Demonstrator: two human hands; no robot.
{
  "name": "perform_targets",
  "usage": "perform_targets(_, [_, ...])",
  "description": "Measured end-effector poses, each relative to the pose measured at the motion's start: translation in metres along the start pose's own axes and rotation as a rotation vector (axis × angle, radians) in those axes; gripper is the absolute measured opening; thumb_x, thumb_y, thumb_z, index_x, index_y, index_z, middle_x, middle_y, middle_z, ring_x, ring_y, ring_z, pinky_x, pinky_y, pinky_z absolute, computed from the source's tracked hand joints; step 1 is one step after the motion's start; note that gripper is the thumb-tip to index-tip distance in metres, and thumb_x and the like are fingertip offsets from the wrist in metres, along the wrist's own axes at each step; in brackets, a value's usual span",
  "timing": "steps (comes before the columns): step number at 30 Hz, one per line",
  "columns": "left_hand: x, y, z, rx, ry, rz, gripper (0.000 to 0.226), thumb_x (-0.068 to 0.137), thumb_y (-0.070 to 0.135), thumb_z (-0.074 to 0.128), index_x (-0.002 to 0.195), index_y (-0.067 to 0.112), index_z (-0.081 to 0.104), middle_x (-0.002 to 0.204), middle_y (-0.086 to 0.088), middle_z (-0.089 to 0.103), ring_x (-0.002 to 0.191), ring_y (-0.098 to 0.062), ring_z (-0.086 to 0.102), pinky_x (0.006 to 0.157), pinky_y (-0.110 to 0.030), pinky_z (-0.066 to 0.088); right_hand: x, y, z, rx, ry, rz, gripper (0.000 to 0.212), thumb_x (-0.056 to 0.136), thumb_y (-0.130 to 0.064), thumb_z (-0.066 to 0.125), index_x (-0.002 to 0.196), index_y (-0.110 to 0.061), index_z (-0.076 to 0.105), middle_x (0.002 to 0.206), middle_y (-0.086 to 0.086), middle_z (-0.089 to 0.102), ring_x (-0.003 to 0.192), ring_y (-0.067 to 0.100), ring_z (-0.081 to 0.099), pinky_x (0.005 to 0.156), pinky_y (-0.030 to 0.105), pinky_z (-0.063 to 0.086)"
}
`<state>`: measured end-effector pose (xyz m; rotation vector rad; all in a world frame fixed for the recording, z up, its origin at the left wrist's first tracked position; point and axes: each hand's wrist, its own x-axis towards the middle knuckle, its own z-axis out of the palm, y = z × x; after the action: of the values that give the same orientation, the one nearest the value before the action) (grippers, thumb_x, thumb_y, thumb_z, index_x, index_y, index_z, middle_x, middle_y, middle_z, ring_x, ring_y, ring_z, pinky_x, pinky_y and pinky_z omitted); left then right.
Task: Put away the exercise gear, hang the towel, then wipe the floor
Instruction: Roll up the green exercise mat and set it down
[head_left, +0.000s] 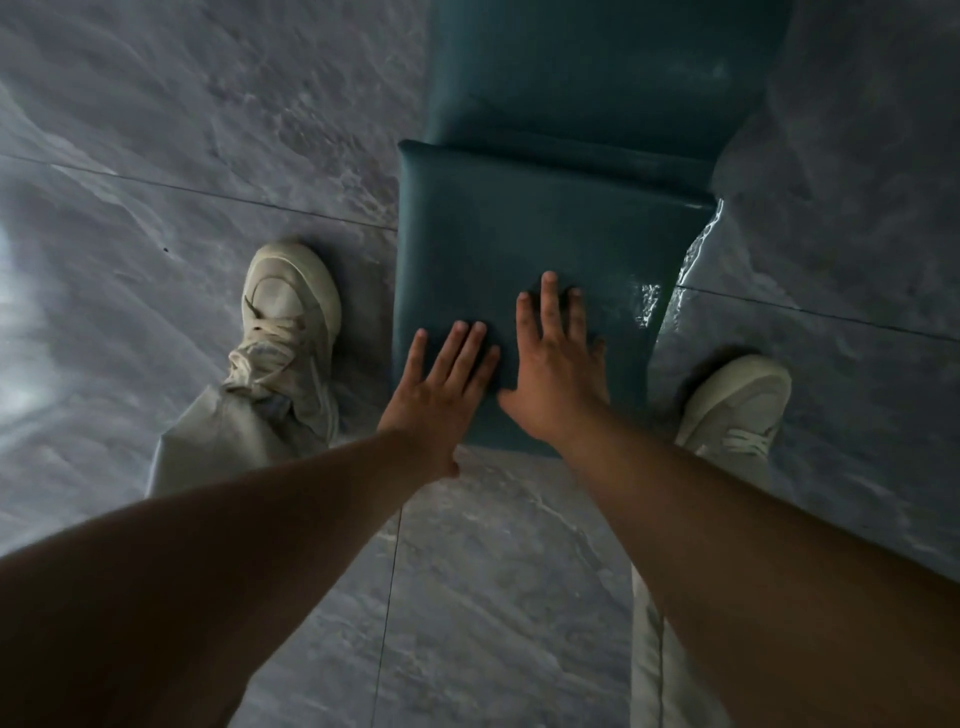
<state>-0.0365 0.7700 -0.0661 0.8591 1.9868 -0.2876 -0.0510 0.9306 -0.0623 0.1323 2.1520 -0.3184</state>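
Head view, looking straight down: a teal padded exercise mat (519, 234) is being seen on the grey marble-patterned tile floor (208, 130), running from the middle of the frame to the top edge. The mat is lying folded, its nearest panel stacked on top of the section beyond, with a rounded fold line crossing just past that panel. The left hand (436, 395) is being laid flat on the near left corner of the top panel, fingers straight and slightly spread, nothing pinched. The right hand (553, 374) is being pressed palm-down on the same panel, just beside the left, fingers straight and fanned apart, thumb pointing toward the left hand; nothing is being gripped. Whether the two hands are touching cannot be told. Both bare forearms are being stretched in from the bottom corners. A streak of glare (649, 301) is being caught along the mat's right edge. The mat is being straddled: an off-white laced left shoe (291, 306) is planted just beside its left edge, and an off-white right shoe (737, 400) just off its right near corner. Pale trouser legs (228, 441) are being seen above both shoes. Thin grout lines (208, 192) are crossing the tiles on either side.
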Motion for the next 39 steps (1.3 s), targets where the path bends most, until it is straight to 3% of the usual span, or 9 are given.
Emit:
perform_targets(3, [0.001,0.007,0.008,0.042,0.018,-0.034,0.138,0.071,0.048,0.079,0.152,0.005,-0.024,0.158,-0.022,-0.031,0.148,-0.039,-0.022,0.116,-0.065,0.001,-0.011,0.003,0.006,0.002,0.100,-0.008,0.102,0.082,-0.041,0.071,0.157,-0.016,0.007,0.164,0.010,-0.013,0.151,0.034,-0.003,0.115,0.061,0.020])
perform_targets(7, [0.010,0.010,0.021,0.028,0.125,-0.033,0.096,0.094,0.022,0.048,0.151,0.007,-0.028,0.159,-0.021,-0.030,0.149,-0.038,-0.021,0.117,-0.065,0.001,-0.030,0.015,0.017,-0.027,0.136,-0.007,0.098,0.084,-0.040,0.067,0.157,-0.014,0.008,0.165,0.014,-0.006,0.151,0.033,0.002,0.117,0.058,0.018])
perform_targets(11, [0.008,0.005,0.028,0.008,0.175,-0.024,0.106,0.086,0.020,0.064,0.156,0.008,-0.014,0.163,-0.021,-0.019,0.151,-0.038,-0.013,0.116,-0.065,0.007,-0.047,0.027,0.028,-0.071,0.097,-0.045,0.103,0.080,-0.046,0.070,0.157,-0.012,0.011,0.164,0.017,0.001,0.150,0.034,0.007,0.118,0.058,0.018])
perform_targets(18, [-0.016,-0.030,-0.030,-0.084,0.020,0.236,0.143,0.055,0.043,0.084,0.156,0.020,-0.016,0.164,-0.013,-0.014,0.152,-0.034,-0.012,0.120,-0.060,0.010,-0.084,0.020,0.019,-0.128,0.044,-0.132,0.121,0.067,-0.064,0.073,0.157,-0.012,0.011,0.164,0.017,0.007,0.150,0.034,0.009,0.117,0.062,0.011])
perform_targets(21, [-0.021,-0.041,-0.061,-0.184,-0.042,0.302,0.147,0.050,0.047,0.086,0.155,0.025,-0.014,0.164,-0.007,-0.009,0.153,-0.031,-0.004,0.120,-0.059,0.016,-0.100,0.015,0.001,-0.204,0.021,-0.124,0.117,0.073,-0.051,0.074,0.156,-0.010,0.003,0.163,0.019,0.004,0.150,0.036,0.006,0.115,0.066,0.006])
perform_targets(25, [-0.029,-0.045,-0.099,-0.264,-0.070,0.324,0.139,0.049,0.049,0.083,0.153,0.031,-0.007,0.163,-0.004,-0.002,0.152,-0.028,0.004,0.118,-0.059,0.020,-0.108,0.015,-0.028,-0.227,0.017,-0.074,0.107,0.082,-0.028,0.070,0.155,-0.007,-0.005,0.163,0.019,0.002,0.151,0.036,0.003,0.114,0.067,0.008])
perform_targets(30, [-0.067,-0.026,-0.126,0.020,0.097,0.276,0.128,0.061,0.055,0.072,0.157,0.016,-0.004,0.166,-0.012,-0.005,0.153,-0.028,-0.005,0.120,-0.060,0.007,-0.117,0.017,-0.049,-0.206,0.043,-0.101,0.103,0.078,-0.026,0.072,0.156,-0.007,0.007,0.163,0.017,0.010,0.150,0.035,0.012,0.113,0.065,0.017])
perform_targets(33, [-0.095,-0.007,-0.129,0.106,0.147,0.205,0.125,0.071,0.058,0.070,0.158,0.010,-0.007,0.165,-0.016,-0.011,0.153,-0.032,-0.009,0.118,-0.061,0.003,-0.124,0.014,-0.064,-0.196,0.060,-0.103,0.104,0.082,-0.028,0.070,0.156,-0.007,0.000,0.164,0.016,0.005,0.151,0.033,0.010,0.114,0.064,0.018])
perform_targets(39, [-0.097,0.000,-0.126,-0.026,0.223,0.079,0.094,0.089,0.022,0.058,0.158,0.013,-0.007,0.167,-0.005,0.003,0.154,-0.027,0.002,0.120,-0.058,0.012,-0.133,0.013,-0.086,-0.227,0.150,-0.132,0.109,0.075,-0.030,0.077,0.156,-0.007,0.007,0.163,0.018,0.010,0.149,0.037,0.013,0.116,0.063,0.012])
